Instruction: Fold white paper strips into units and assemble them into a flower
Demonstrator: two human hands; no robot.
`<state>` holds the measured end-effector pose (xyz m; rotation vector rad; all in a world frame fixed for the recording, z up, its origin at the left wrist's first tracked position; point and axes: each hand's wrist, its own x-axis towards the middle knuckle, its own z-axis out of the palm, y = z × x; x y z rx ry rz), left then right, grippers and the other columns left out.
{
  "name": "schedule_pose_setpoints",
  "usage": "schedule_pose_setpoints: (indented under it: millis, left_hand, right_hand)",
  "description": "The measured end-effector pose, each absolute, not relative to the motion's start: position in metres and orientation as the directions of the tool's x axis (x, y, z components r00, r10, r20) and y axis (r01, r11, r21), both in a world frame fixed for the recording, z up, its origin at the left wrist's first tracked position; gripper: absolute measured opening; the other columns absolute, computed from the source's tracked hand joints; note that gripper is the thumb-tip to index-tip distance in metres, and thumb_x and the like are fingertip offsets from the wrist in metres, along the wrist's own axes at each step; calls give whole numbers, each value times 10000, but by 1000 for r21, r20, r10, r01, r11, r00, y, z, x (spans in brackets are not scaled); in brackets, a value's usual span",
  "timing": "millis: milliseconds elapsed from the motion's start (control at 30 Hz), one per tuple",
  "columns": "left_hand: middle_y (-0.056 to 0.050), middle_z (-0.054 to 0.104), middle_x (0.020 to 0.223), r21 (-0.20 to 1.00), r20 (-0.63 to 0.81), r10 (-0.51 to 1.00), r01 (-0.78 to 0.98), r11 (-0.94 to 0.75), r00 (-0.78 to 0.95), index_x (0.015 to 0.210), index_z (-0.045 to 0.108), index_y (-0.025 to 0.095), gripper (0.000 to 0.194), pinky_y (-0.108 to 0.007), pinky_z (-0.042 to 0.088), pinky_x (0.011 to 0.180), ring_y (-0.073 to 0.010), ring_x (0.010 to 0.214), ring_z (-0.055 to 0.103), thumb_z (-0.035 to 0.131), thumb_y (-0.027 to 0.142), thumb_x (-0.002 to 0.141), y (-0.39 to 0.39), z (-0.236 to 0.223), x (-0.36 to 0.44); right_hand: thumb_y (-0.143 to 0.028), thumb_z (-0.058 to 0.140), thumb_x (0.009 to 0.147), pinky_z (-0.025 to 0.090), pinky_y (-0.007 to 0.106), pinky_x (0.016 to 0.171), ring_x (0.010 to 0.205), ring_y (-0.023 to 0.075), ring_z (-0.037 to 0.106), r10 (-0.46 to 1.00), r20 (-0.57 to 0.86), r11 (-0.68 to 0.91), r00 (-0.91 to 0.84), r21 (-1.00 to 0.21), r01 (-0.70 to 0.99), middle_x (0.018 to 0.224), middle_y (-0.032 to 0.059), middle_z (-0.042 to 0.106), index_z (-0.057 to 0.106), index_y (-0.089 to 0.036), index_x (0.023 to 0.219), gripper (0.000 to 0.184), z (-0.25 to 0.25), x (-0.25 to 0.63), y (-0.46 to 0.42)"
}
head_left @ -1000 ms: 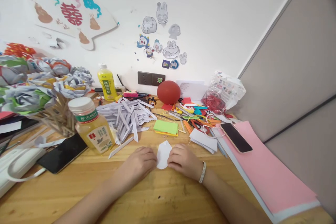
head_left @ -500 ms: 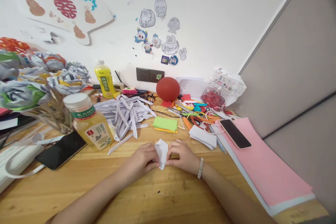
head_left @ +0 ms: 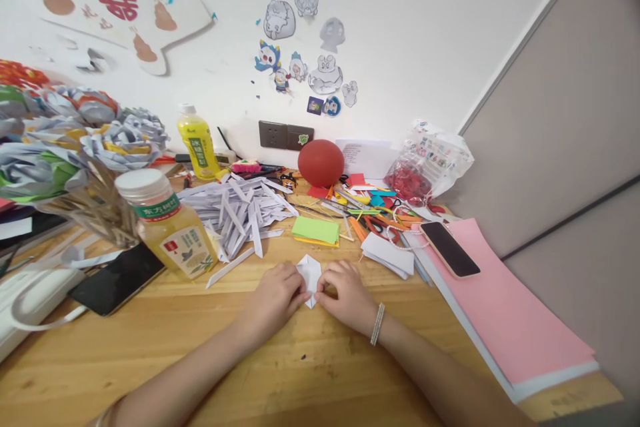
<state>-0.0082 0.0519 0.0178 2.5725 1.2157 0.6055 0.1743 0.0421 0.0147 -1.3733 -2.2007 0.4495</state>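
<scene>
A small white folded paper piece (head_left: 311, 271) lies on the wooden desk (head_left: 310, 373) between my two hands. My left hand (head_left: 275, 295) pinches its left edge with curled fingers. My right hand (head_left: 345, 292), with a beaded bracelet at the wrist, presses the paper's right edge, fingers bent. Just beyond the paper sit a pile of folded white paper strips (head_left: 240, 213) and a green sticky-note pad (head_left: 316, 230).
A juice bottle (head_left: 167, 230) and a dark phone (head_left: 117, 279) sit at left, paper flowers (head_left: 75, 147) behind. A red ball (head_left: 321, 163), coloured scraps, a plastic bag (head_left: 430, 170), a second phone (head_left: 449, 249) on pink paper sheets (head_left: 505, 320) fill the right.
The hands have closed in on the white paper, which looks narrower and more folded than a second ago. The camera has tipped slightly downward.
</scene>
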Motion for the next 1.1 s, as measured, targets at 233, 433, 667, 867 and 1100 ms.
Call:
schedule_pose_setpoints:
  millis: [233, 433, 667, 867, 1100]
  left_hand:
    - [-42, 558, 749, 350, 273, 798, 718, -602, 536, 677, 557, 172, 194, -304, 373, 664, -199, 748, 497, 546, 284, 835, 49, 18, -3]
    - [-39, 558, 745, 383, 244, 816, 721, -578, 524, 669, 555, 172, 221, -299, 372, 659, -197, 751, 500, 561, 324, 829, 51, 18, -3]
    - [-38, 570, 753, 381, 251, 824, 730, -567, 509, 681, 561, 175, 156, -299, 376, 645, -190, 731, 507, 579, 277, 798, 49, 20, -3]
    - [-41, 573, 752, 383, 231, 830, 736, -558, 509, 678, 564, 178, 125, -306, 386, 653, -200, 737, 514, 585, 243, 782, 49, 24, -3]
    - [-48, 575, 757, 360, 207, 832, 750, -554, 515, 690, 575, 171, 129, -305, 388, 665, -203, 744, 516, 587, 253, 788, 50, 24, -2]
  right_hand:
    - [-181, 627, 750, 301, 303, 755, 827, 175, 450, 902, 268, 429, -339, -458, 779, 807, -4, 537, 553, -199, 718, 83, 14, 171, 36]
    - [-191, 633, 751, 299, 304, 770, 846, 178, 452, 903, 268, 428, -337, -466, 774, 819, -6, 539, 544, -203, 733, 93, 15, 171, 35]
    - [-282, 674, 728, 299, 308, 772, 858, 185, 460, 891, 286, 451, -353, -464, 763, 852, -7, 550, 535, -215, 822, 180, 15, 171, 35]
    - [-317, 734, 650, 298, 325, 794, 887, 198, 466, 912, 192, 408, -362, -500, 764, 879, -15, 549, 567, -255, 895, 303, 18, 172, 38]
    - [-209, 684, 697, 305, 306, 792, 849, 169, 484, 917, 226, 399, -329, -551, 733, 810, -30, 549, 580, -234, 885, 217, 18, 173, 39]
